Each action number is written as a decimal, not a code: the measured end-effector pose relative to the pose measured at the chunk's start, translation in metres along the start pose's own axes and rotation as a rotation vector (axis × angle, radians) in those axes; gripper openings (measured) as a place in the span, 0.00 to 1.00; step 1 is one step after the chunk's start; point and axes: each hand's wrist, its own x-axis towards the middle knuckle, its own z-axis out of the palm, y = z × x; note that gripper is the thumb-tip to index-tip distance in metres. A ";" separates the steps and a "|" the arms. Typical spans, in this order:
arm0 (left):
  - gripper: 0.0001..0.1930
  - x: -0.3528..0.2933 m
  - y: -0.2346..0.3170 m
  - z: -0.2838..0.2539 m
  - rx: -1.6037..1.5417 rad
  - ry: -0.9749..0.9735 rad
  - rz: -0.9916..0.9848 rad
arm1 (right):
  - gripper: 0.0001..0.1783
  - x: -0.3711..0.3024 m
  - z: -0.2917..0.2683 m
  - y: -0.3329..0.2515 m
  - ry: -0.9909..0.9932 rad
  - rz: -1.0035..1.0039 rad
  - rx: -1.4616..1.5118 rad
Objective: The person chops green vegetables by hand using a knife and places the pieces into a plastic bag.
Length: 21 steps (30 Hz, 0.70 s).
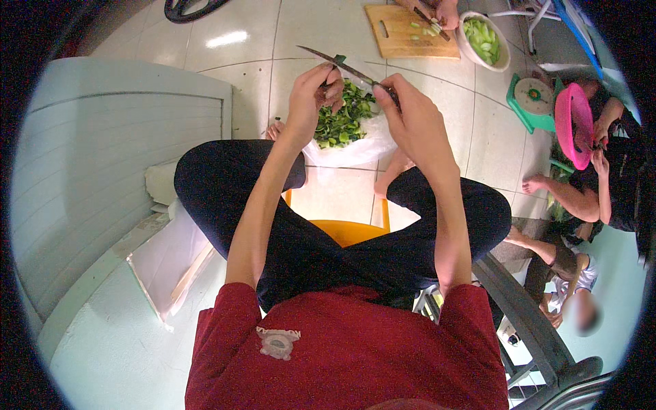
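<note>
My right hand [420,123] is closed round the handle of a knife [355,72]. Its long thin blade points up and to the left, across to my left hand. My left hand [311,96] pinches a small dark green piece of vegetable [339,60] against the blade; the fingers partly hide it. Below both hands lies a heap of cut green pieces [345,119], on a clear plastic bag [379,137] spread over the floor between my feet.
Ahead to the right, another person's hands [447,12] cut pale green pieces on a wooden board [403,46], beside a white bowl [482,42]. A green scale [533,96] and a pink basket [572,126] are by people at right. A yellow stool [348,231] is beneath me.
</note>
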 end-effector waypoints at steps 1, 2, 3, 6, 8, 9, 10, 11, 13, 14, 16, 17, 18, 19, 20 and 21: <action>0.15 0.000 0.000 -0.002 -0.058 -0.016 -0.025 | 0.16 0.000 0.000 -0.001 0.000 -0.002 0.001; 0.14 0.000 0.001 -0.002 -0.117 -0.033 -0.051 | 0.16 0.000 0.001 -0.002 -0.013 0.000 0.038; 0.14 -0.001 0.002 -0.002 -0.118 -0.034 -0.051 | 0.17 0.000 0.002 -0.003 -0.026 0.002 0.075; 0.15 -0.003 0.006 0.000 -0.240 -0.018 -0.081 | 0.16 -0.001 0.003 -0.005 -0.011 -0.028 0.080; 0.15 -0.004 0.007 0.000 -0.296 -0.047 -0.079 | 0.16 -0.002 0.003 -0.006 -0.002 -0.046 0.090; 0.15 -0.005 0.008 0.001 -0.296 -0.046 -0.078 | 0.16 -0.002 0.003 -0.006 0.005 -0.064 0.102; 0.15 -0.006 0.009 0.001 -0.272 -0.050 -0.072 | 0.16 -0.002 0.003 -0.006 0.004 -0.065 0.103; 0.15 -0.007 0.010 0.002 -0.251 -0.057 -0.067 | 0.16 -0.002 0.004 -0.006 0.005 -0.066 0.097; 0.15 -0.009 0.013 0.004 -0.255 -0.064 -0.085 | 0.16 -0.001 0.005 -0.004 0.006 -0.067 0.090; 0.15 -0.010 0.013 0.004 -0.258 -0.071 -0.102 | 0.16 -0.001 0.006 -0.003 0.006 -0.075 0.088; 0.15 -0.010 0.013 0.001 -0.256 -0.076 -0.133 | 0.17 0.000 0.007 -0.004 0.004 -0.084 0.087; 0.15 -0.010 0.012 0.001 -0.254 -0.087 -0.166 | 0.17 -0.001 0.007 -0.004 0.009 -0.080 0.085; 0.15 -0.009 0.012 0.002 -0.253 -0.090 -0.167 | 0.17 -0.001 0.006 -0.004 0.013 -0.078 0.083; 0.16 -0.009 0.011 0.003 -0.247 -0.096 -0.163 | 0.17 -0.001 0.005 -0.004 0.016 -0.076 0.082; 0.16 -0.009 0.010 0.003 -0.241 -0.099 -0.160 | 0.17 -0.001 0.005 -0.004 0.022 -0.082 0.067; 0.16 -0.009 0.010 0.003 -0.241 -0.101 -0.161 | 0.17 -0.001 0.005 -0.003 0.029 -0.087 0.053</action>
